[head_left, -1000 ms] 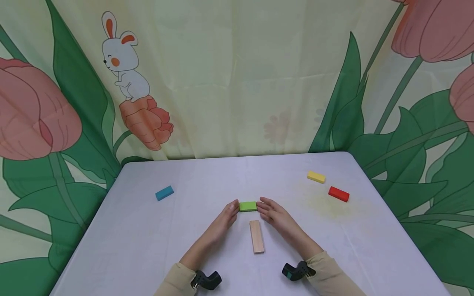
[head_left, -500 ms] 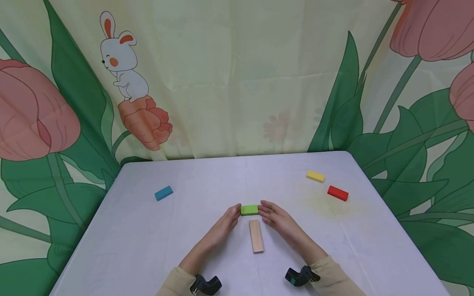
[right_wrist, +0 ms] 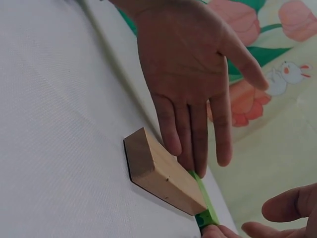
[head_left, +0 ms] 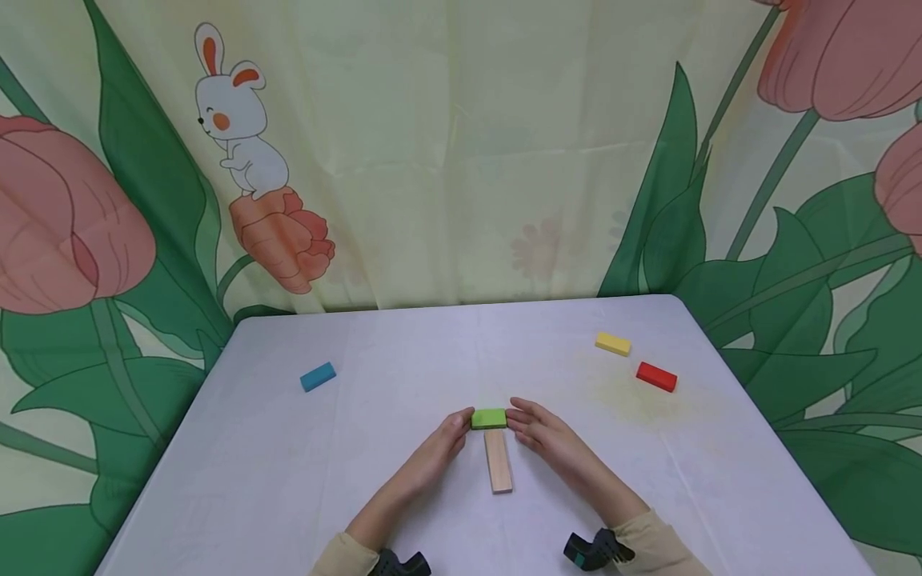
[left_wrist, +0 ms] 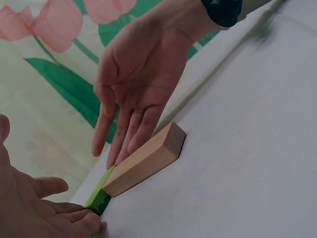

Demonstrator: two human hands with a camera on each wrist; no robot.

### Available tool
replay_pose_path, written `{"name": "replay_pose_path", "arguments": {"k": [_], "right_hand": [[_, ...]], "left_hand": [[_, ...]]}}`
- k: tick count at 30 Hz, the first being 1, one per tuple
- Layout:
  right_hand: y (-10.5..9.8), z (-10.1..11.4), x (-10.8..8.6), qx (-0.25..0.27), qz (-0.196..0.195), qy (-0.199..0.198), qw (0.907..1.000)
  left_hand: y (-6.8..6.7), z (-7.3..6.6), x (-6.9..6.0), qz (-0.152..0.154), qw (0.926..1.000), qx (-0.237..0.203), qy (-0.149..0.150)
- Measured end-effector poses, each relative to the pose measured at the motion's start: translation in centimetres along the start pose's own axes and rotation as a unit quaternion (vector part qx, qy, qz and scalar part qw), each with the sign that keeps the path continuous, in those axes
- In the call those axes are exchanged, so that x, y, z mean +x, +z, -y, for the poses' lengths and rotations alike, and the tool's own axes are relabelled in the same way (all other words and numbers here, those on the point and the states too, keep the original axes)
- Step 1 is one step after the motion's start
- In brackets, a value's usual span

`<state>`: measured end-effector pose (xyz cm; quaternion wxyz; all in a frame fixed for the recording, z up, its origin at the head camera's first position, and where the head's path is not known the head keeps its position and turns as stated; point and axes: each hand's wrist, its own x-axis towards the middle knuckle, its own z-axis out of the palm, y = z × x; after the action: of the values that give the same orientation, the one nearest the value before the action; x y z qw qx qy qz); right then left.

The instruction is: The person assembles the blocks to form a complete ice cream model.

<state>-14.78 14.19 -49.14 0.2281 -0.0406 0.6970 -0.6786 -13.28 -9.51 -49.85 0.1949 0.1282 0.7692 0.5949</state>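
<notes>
A green block (head_left: 489, 418) lies crosswise on the white-covered table, between the fingertips of both hands. My left hand (head_left: 434, 452) touches its left end with straight fingers. At its right end, the straight fingers of my right hand (head_left: 551, 444) touch it. A plain wooden block (head_left: 499, 462) lies lengthwise just nearer than the green one, between the hands. In the left wrist view the wooden block (left_wrist: 144, 159) has its far end against the green block (left_wrist: 100, 191). The right wrist view shows the wooden block (right_wrist: 163, 173) and green block (right_wrist: 205, 203) meeting too.
A blue block (head_left: 318, 377) lies at the left of the table (head_left: 238, 448). At the right are a yellow block (head_left: 613, 344) and a red block (head_left: 656, 377). Behind the table hangs a curtain (head_left: 461, 160) printed with tulips and a rabbit.
Both hands have slid the green block nearer and slightly to the right, closing the gap to the wooden block. The wooden, blue, yellow and red blocks have stayed in place.
</notes>
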Motion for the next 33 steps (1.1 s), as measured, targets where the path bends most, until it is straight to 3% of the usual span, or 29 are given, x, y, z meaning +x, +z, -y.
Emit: {"name": "replay_pose_path", "arguments": {"k": [8,13,17,21,23,25,28,33], "right_hand": [[0.2,0.0,-0.5,-0.007,-0.008,0.0,0.9999],[0.0,-0.2,-0.5,-0.006,-0.01,0.002,0.9999],[-0.1,-0.4,-0.4,-0.001,-0.016,0.003,0.9999],[-0.2,-0.6,-0.3,-0.018,-0.033,-0.002,0.9993],[-0.4,-0.7,-0.4,-0.04,-0.049,-0.011,0.9979],[-0.7,-0.8,-0.5,-0.074,-0.067,-0.023,0.9947],[-1.2,-0.9,-0.8,-0.133,-0.1,-0.041,0.9852],[-1.9,-1.0,-1.2,-0.24,-0.14,-0.057,0.959]], "left_hand": [[0.6,-0.2,-0.7,-0.013,0.9982,0.058,-0.013],[0.8,-0.2,-0.9,-0.024,0.997,0.07,-0.023],[0.9,-0.2,-0.7,-0.022,0.9968,0.075,-0.014],[1.1,-0.3,-0.6,-0.02,0.99,0.14,0.008],[1.1,-0.4,-0.5,-0.013,0.9812,0.191,0.024],[1.2,-0.4,-0.4,-0.002,0.9678,0.248,0.045],[1.5,-0.5,-0.2,0.017,0.9398,0.331,0.084],[2.2,-0.7,0.0,0.027,0.8912,0.43,0.143]]}}
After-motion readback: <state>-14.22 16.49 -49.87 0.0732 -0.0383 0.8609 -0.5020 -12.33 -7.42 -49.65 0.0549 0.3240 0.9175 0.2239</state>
